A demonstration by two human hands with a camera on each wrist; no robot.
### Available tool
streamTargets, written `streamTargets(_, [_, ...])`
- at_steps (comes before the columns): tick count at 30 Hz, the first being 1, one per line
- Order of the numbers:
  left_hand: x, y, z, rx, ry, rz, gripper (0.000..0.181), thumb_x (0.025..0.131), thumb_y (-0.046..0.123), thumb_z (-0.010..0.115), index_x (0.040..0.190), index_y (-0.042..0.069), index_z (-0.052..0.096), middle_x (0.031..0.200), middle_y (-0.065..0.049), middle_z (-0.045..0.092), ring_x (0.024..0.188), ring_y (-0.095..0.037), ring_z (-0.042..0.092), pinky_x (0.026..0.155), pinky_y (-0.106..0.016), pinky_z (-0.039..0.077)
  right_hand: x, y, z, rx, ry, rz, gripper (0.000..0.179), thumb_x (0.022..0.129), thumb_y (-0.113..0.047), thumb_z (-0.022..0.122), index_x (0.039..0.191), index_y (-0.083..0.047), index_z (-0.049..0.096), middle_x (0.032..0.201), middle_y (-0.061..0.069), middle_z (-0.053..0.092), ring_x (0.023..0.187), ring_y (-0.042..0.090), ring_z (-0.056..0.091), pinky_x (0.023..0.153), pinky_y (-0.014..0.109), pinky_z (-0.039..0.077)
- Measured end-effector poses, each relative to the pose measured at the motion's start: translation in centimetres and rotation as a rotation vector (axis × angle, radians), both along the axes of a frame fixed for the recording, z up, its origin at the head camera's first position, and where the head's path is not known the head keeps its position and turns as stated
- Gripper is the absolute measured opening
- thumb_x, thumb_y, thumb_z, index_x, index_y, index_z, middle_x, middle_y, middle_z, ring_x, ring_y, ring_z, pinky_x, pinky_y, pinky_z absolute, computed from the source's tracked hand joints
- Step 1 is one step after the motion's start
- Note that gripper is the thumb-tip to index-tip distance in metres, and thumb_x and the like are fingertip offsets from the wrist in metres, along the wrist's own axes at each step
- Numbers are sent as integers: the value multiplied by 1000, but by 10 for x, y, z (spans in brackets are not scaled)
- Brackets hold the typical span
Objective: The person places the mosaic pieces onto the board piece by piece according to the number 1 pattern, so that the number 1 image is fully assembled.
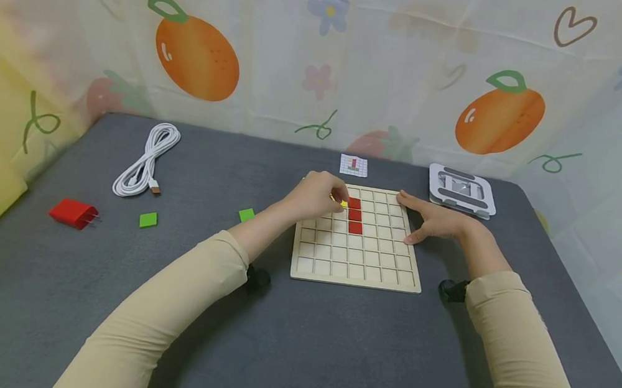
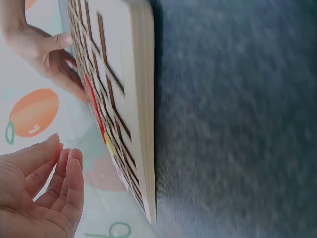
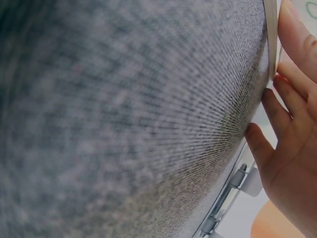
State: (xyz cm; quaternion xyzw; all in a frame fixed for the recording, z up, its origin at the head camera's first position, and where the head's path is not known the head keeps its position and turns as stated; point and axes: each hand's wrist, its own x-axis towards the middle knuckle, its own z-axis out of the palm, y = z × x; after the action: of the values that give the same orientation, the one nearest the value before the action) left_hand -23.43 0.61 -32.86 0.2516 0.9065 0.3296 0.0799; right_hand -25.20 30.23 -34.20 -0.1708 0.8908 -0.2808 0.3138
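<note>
A pale wooden grid board (image 1: pixel 356 276) lies on the dark table. Several red square tiles (image 1: pixel 354 227) form a column in its upper middle, and a yellow tile (image 2: pixel 110 144) sits beside the red. Over the board's upper left, my left hand (image 1: pixel 316 196) hovers close to the yellow tile. Its thumb and fingertips are near each other, with nothing seen between them in the left wrist view. My right hand (image 1: pixel 436 220) rests against the board's right edge, fingers extended, the thumb touching the edge and another fingertip near the far corner.
Two green tiles (image 1: pixel 148 220) lie left of the board, one partly behind my left forearm. A small printed grid card (image 1: pixel 354 165) is beyond the board. There are also a white coiled cable (image 1: pixel 145 159), a red plug adapter (image 1: pixel 73 213) and a grey-white flat device (image 1: pixel 462 190).
</note>
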Motion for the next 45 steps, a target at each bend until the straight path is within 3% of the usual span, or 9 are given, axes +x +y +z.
streamTargets(13, [-5, -38, 19, 56, -12, 71, 20, 89, 9, 70, 108, 4, 73, 105, -12, 73, 97, -24, 67, 81, -34, 53, -3, 2, -1, 20, 4, -13, 113, 79, -23, 82, 160, -12, 3, 168, 11, -12, 154, 40, -13, 120, 66, 3])
streamTargets(22, [-8, -74, 23, 100, -66, 143, 25, 90, 13, 70, 113, 6, 71, 110, -12, 72, 99, -26, 69, 85, -38, 53, -3, 1, 0, 20, 3, -22, 112, 80, -21, 81, 160, -13, 3, 168, 10, -12, 154, 40, -13, 120, 66, 3])
streamTargets(26, [-8, -93, 25, 101, -78, 174, 25, 90, 15, 71, 114, 9, 70, 114, -11, 71, 103, -26, 69, 89, -41, 52, -1, 1, 0, 14, 4, -10, 111, 81, -20, 80, 160, -12, 3, 168, 11, -12, 154, 40, -13, 120, 66, 3])
streamTargets(36, [-3, -144, 32, 59, -40, 225, 26, 91, 20, 69, 117, 12, 69, 114, -12, 70, 107, -28, 68, 84, -38, 50, 2, 0, -1, -2, 0, -17, 110, 80, -17, 80, 160, -12, 4, 168, 12, -12, 154, 41, -13, 120, 67, 3])
streamTargets(45, [5, -197, 35, 7, -92, 266, 33, 92, 29, 68, 122, 16, 66, 119, -8, 68, 107, -21, 64, 85, -33, 46, 2, -2, 0, -12, -2, -15, 109, 81, -15, 79, 160, -10, 4, 167, 13, -12, 153, 42, -14, 119, 68, 2])
